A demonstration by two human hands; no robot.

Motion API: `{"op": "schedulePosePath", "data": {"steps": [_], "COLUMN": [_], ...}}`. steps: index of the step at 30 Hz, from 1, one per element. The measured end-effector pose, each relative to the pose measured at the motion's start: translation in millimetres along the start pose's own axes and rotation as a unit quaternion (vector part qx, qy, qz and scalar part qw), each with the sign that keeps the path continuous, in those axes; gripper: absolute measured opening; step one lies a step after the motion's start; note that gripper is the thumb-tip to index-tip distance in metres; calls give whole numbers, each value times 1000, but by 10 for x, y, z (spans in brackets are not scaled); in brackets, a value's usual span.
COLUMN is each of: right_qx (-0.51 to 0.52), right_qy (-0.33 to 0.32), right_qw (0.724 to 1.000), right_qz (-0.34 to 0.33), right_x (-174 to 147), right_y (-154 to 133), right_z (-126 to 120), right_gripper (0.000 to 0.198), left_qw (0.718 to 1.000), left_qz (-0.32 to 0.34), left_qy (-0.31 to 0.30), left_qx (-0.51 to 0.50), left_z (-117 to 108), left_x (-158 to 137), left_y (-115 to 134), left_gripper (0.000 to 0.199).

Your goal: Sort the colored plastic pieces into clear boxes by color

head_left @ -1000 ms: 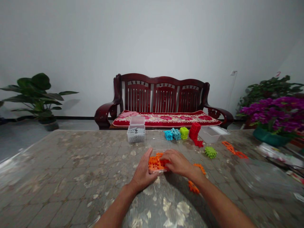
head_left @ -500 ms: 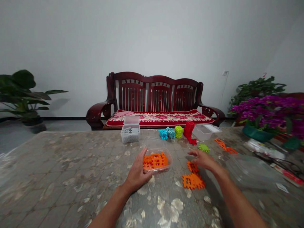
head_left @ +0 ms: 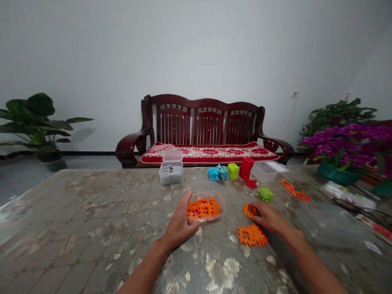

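My left hand (head_left: 180, 222) grips the left end of a clear plastic tub (head_left: 223, 209), thumb along its near side. Inside the tub lie several orange interlocking tiles (head_left: 203, 208). To the right of it, my right hand (head_left: 269, 218) has its fingers closed on the right edge of a small orange windowed tile (head_left: 249, 210). Just nearer to me, more orange tiles (head_left: 252, 235) lie flat on the table, one with a window grid. A green toothed piece (head_left: 266, 194) sits beyond my right hand.
Blue (head_left: 213, 174), teal (head_left: 223, 172), lime (head_left: 233, 171) and red (head_left: 246, 168) block builds stand at the table's back. A box of grey pieces (head_left: 170, 175) is back left. Rightward are an open clear box (head_left: 263, 173), orange pieces (head_left: 288, 187), clear lids (head_left: 327, 222) and a flower pot (head_left: 338, 173).
My right hand has come down and toward me onto the small orange tile, its fingers closing at the edge. My left hand stays on the tub. The view has shifted slightly.
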State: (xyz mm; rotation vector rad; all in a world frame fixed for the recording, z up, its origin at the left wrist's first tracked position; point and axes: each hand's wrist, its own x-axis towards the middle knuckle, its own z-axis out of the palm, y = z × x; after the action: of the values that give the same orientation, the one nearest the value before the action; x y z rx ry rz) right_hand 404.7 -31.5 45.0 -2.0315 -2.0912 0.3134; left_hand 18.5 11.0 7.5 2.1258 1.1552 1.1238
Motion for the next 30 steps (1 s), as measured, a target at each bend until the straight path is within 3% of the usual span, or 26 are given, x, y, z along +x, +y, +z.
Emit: {"op": "schedulePosePath", "data": {"steps": [10, 16, 19, 23, 26, 30], "right_qx": [-61, 29, 111, 128, 79, 32], "right_qy": [8, 77, 97, 58, 39, 24], "right_qw": [998, 996, 989, 983, 978, 970], "right_qz": [32, 41, -2, -115, -191, -238], "right_x": [207, 279, 287, 332, 432, 586], "right_y": [-343, -484, -825, -1455, -1805, -1994], "right_z": [9, -80, -238, -349, -269, -46], "right_gripper": [54, 60, 62, 65, 64, 55], "left_qw": [1000, 1000, 1000, 1000, 1000, 1000], "left_qz": [1, 7, 5, 7, 15, 20], "left_qy": [-1, 6, 5, 4, 5, 8], "left_qx": [-6, 5, 7, 4, 0, -3], "left_z": [6, 27, 26, 25, 43, 66], "left_x": [-3, -9, -8, -6, -8, -11], "left_y": [19, 3, 4, 0, -30, -69], "left_gripper": [94, 96, 95, 95, 95, 95]}}
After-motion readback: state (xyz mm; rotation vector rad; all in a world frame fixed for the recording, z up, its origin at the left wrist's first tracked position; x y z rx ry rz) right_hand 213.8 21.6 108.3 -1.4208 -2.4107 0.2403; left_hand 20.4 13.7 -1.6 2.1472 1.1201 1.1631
